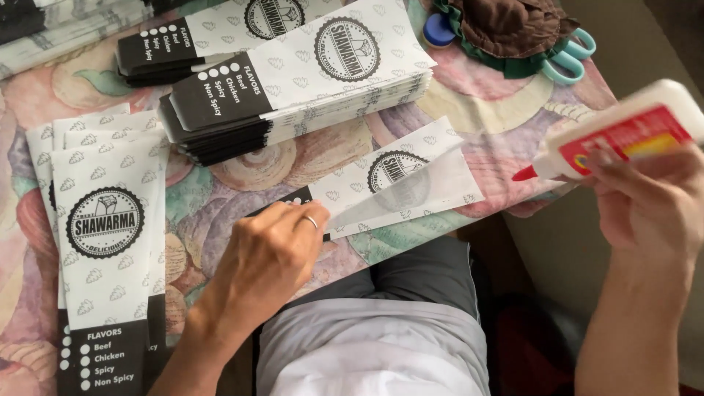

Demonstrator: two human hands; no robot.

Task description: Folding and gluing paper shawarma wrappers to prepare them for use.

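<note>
Left hand down flat on the near end of a half-folded paper sleeve, fingers together and pressing, ring showing. The sleeve lies on the bench just beyond the fingertips, its white flap lifted open to the far right of that hand.

Right hand held off the bench edge, well to the right, fingers clamped round a white glue bottle. The red nozzle points back toward the sleeve but is apart from it, not touching paper.

Judgement: the pinning hand should stay low and firm so the sleeve cannot skate on the patterned cloth. The nozzle wants to meet the flap's edge squarely, with a thin line rather than a blob, since paper this light would likely cockle.

Left of the pressing hand, a fanned pile of flat sleeves. Beyond it, stacked finished sleeves. Farther still, teal-handled scissors partly under brown cloth.
</note>
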